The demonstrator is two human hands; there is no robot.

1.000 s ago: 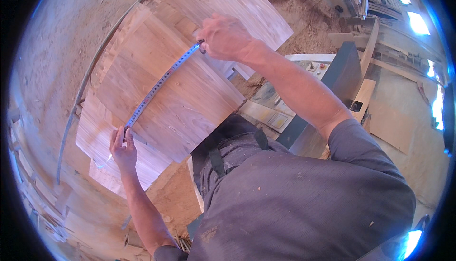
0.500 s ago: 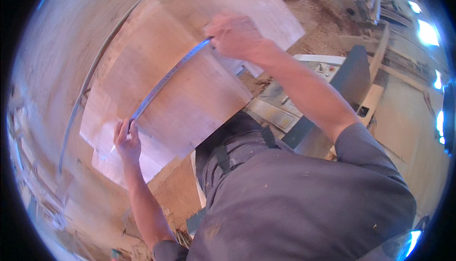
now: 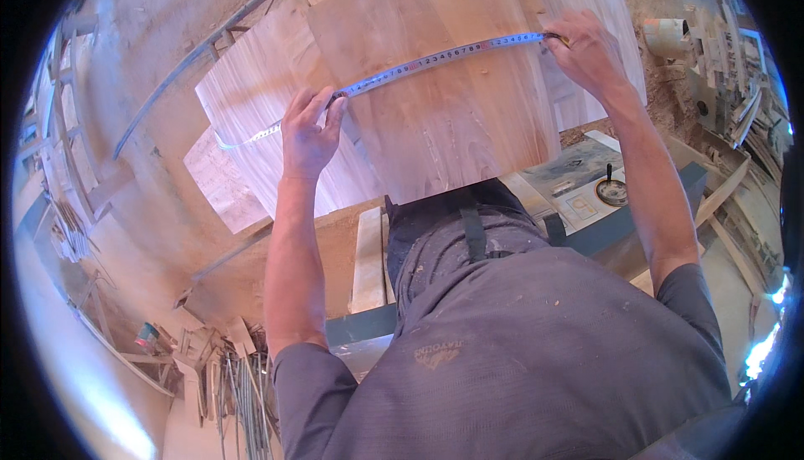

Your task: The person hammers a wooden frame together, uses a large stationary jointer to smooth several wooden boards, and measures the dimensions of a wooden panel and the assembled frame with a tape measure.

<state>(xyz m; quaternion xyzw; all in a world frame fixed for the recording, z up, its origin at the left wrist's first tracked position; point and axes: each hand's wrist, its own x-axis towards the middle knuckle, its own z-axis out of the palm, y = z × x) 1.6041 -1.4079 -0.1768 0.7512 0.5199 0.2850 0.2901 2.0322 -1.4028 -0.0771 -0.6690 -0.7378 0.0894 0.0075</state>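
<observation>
A pale tape measure [image 3: 435, 61] is stretched over a broad, light-brown wooden panel [image 3: 469, 138]. My left hand [image 3: 310, 133] pinches the blade between thumb and fingers near the panel's left part. Beyond that hand, a free stretch of blade runs on leftward over the wood and bends near its tip. At the right, my right hand [image 3: 590, 54] is closed on the other end of the tape; a small dark piece shows at its fingertips, and the rest is hidden. More pale boards [image 3: 226, 179] stick out from beneath the panel.
Right of my waist is a machine top [image 3: 569, 179] with a round black-rimmed dial or wheel [image 3: 611, 191]. Wood offcuts and thin rods [image 3: 243, 385] are heaped at lower left. A long curved bar [image 3: 184, 62] passes behind the panel, and a bucket [image 3: 666, 37] stands far right.
The view has turned, so the panel and both hands appear farther right. The tape now lies closer to level across the picture. Both hands keep their hold on it.
</observation>
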